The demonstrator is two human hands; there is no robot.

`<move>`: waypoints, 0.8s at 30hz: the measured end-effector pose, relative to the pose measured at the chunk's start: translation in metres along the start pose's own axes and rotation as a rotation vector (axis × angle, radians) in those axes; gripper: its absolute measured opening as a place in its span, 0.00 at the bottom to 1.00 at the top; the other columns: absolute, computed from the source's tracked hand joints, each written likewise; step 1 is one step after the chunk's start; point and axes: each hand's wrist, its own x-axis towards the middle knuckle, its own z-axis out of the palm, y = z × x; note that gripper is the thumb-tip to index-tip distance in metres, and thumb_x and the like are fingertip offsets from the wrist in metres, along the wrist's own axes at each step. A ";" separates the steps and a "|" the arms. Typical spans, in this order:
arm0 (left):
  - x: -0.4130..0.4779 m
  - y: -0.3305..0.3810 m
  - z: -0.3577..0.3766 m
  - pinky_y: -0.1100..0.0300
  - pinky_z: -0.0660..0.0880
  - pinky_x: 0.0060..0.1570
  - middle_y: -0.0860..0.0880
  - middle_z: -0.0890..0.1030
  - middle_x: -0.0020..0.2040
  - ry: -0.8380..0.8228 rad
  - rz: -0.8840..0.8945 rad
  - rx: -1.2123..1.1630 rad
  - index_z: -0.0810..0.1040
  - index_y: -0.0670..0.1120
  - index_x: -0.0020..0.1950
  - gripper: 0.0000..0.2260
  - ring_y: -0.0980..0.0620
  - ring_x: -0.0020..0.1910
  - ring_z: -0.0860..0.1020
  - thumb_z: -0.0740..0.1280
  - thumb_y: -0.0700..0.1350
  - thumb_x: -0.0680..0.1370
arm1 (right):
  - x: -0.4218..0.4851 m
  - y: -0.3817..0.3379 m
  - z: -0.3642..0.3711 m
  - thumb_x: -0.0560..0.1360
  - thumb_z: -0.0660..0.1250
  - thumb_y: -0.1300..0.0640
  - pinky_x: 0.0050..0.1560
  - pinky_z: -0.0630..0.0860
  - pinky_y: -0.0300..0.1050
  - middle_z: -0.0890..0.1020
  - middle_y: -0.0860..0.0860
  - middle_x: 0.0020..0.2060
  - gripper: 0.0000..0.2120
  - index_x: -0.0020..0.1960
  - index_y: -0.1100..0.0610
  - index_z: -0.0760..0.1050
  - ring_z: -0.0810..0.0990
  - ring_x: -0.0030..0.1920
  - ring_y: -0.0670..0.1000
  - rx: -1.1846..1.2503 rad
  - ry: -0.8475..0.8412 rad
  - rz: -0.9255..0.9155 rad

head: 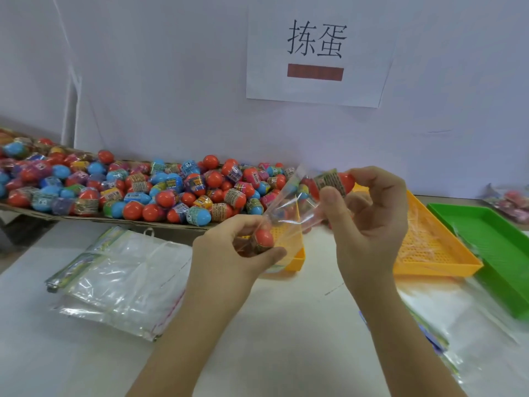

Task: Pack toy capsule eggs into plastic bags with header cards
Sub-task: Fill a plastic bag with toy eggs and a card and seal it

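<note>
My left hand grips the lower end of a clear plastic bag, with a red capsule egg inside it under my fingers. My right hand holds a second red egg with a printed label at the bag's open upper end, thumb pressed on the film. A big heap of red, blue and pink capsule eggs fills a cardboard tray along the wall. A stack of empty bags with header cards lies at the left of the white table.
An orange perforated tray sits behind my hands, and a green tray stands to its right. More clear bags lie at the right front. Packed bags are at the far right. A paper sign hangs on the wall.
</note>
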 end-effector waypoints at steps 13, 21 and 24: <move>-0.001 0.003 -0.002 0.71 0.77 0.46 0.62 0.83 0.42 -0.023 0.040 0.044 0.81 0.59 0.50 0.20 0.65 0.45 0.80 0.81 0.43 0.64 | 0.013 0.001 -0.018 0.68 0.70 0.55 0.34 0.72 0.42 0.81 0.44 0.42 0.12 0.46 0.39 0.76 0.79 0.36 0.48 -0.008 -0.156 0.130; -0.001 0.006 -0.003 0.77 0.73 0.43 0.64 0.81 0.40 -0.009 0.112 0.122 0.78 0.61 0.47 0.20 0.67 0.46 0.78 0.81 0.42 0.65 | 0.013 0.004 -0.022 0.68 0.70 0.52 0.31 0.77 0.58 0.79 0.48 0.37 0.12 0.47 0.38 0.75 0.78 0.31 0.47 -0.204 -0.249 0.107; -0.001 0.004 -0.003 0.77 0.72 0.46 0.63 0.81 0.43 -0.029 0.124 0.157 0.82 0.54 0.52 0.18 0.67 0.50 0.76 0.80 0.43 0.65 | 0.013 0.004 -0.022 0.69 0.70 0.49 0.38 0.77 0.54 0.79 0.43 0.37 0.11 0.48 0.36 0.75 0.76 0.34 0.48 -0.278 -0.312 0.055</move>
